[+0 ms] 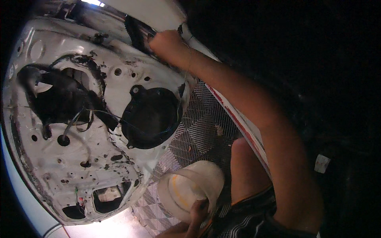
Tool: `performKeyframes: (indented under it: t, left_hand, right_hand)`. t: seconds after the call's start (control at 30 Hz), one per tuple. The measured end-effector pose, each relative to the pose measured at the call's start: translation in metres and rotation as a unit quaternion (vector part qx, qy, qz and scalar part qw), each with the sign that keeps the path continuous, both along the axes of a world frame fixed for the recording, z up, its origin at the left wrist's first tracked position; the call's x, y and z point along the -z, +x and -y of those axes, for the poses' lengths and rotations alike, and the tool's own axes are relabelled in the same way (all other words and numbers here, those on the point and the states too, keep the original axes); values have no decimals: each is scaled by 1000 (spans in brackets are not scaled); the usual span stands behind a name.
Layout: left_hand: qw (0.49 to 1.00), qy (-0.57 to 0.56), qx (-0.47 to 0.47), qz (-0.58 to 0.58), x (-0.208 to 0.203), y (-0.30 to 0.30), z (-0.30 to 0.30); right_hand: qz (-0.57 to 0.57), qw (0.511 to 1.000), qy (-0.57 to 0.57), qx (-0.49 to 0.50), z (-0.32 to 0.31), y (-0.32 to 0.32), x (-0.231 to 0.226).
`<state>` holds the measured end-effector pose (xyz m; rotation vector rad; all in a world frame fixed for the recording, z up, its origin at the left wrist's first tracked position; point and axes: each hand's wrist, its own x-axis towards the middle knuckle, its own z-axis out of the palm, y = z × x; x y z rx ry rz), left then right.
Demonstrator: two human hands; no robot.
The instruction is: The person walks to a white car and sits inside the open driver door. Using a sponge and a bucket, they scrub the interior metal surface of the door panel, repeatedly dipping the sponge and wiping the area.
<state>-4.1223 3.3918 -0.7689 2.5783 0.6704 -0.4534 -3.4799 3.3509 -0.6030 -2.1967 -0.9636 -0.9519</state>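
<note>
A white car door (pixel 99 166) with its inner trim off fills the left side. My right arm stretches up to the gap at the door's far edge, next to a black ribbed rubber boot (pixel 135 33). There my right hand (pixel 168 45) is closed, with a small dark piece showing at its fingers; its kind cannot be made out. Low in the picture, my left hand (pixel 198 210) is closed in front of a whitish bucket (pixel 214 176), close to its rim. Whatever it grips, if anything, is hidden.
In the door sit a round black speaker-like cover (pixel 152 119), a large dark opening with loose black sheeting (pixel 59 95), and hanging wires. Patterned grey flooring (pixel 198 131) lies beyond the door. A red-marked white sill edge (pixel 234 115) runs beneath my right arm. The right side is very dark.
</note>
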Motion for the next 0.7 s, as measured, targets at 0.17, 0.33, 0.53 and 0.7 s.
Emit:
performKeyframes:
  t: [0.17, 0.33, 0.53, 0.7]
  left_hand:
    - [997, 44, 27, -57, 17, -16, -12]
    - [995, 63, 42, -62, 29, -23, -16]
    - [997, -20, -8, 73, -4, 6, 3]
    - [1000, -5, -18, -19, 6, -2, -1]
  right_hand:
    - [38, 978, 202, 28, -30, 2, 10]
    - [-4, 995, 98, 28, -27, 12, -1]
    - [55, 992, -71, -85, -3, 26, 18]
    - [69, 989, 95, -90, -17, 24, 27]
